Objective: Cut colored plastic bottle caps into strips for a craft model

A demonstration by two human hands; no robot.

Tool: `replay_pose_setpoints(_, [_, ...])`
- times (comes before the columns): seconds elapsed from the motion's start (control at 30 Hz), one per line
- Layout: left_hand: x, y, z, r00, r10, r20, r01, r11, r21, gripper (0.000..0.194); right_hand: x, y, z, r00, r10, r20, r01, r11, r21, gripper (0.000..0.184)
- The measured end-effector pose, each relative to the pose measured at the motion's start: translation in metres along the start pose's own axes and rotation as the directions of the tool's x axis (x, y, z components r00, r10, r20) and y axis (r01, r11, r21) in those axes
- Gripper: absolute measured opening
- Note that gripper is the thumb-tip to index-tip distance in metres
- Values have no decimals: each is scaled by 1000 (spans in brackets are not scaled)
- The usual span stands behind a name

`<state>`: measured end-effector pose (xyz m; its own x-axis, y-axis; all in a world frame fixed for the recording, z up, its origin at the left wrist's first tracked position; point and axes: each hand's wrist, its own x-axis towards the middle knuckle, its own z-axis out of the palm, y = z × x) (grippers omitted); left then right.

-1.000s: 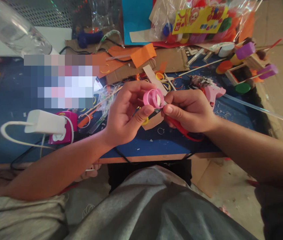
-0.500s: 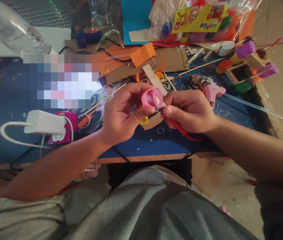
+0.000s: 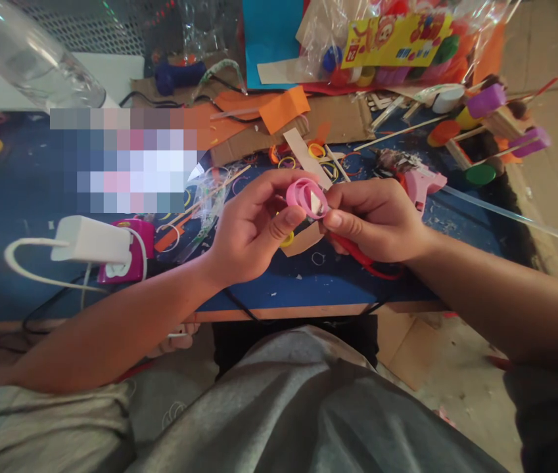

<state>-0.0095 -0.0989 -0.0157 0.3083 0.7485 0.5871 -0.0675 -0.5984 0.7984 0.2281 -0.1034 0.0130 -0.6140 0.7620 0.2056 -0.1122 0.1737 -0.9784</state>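
Note:
My left hand point(image 3: 254, 226) is closed on a small round pink plastic lid point(image 3: 300, 195), thumb at the front and fingers behind. The lid is tilted, its hollow side showing, with a pale patch in its opening. Against the lid's right edge, my right hand point(image 3: 372, 220) pinches with thumb and forefinger. A red handle loop point(image 3: 370, 266), apparently of scissors, sticks out below that hand; the blades are mostly hidden by the fingers. Under the hands lie a yellow round piece point(image 3: 287, 240) and a tan card strip point(image 3: 304, 239).
A pink glue gun point(image 3: 420, 184) lies right of my hands, with a clear tube point(image 3: 515, 217) running off. Cut rings point(image 3: 316, 150), sticks and paper scraps litter the back. At left, a white charger point(image 3: 92, 240) sits on a magenta socket block point(image 3: 141, 242). A plastic bag point(image 3: 392, 46) stands behind.
The lid has turned slightly and shifted a little right and down with my left hand. My right hand stays nearly in place; the dark tip near its fingers no longer shows plainly.

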Motion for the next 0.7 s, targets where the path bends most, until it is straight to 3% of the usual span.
replay_pose_setpoints(0.23, [1, -2, 0, 999, -46, 20, 46, 999, -9, 46, 1, -3, 1, 999, 3, 47, -1, 999, -50, 61])
replay_pose_setpoints(0.43, [-2, -19, 7, 999, 28, -30, -29, 999, -37, 58, 1, 0, -1, 996, -39, 85, 42, 998, -43, 57])
replay_pose_setpoints(0.6, [-2, -29, 7, 995, 59, -81, -66, 995, -80, 56, 1, 4, -2, 995, -41, 93, 45, 998, -38, 54])
replay_pose_setpoints(0.7, [1, -36, 2, 986, 84, -146, -102, 988, -117, 50, 2, 5, -4, 988, -99, 115, 107, 992, -70, 50])
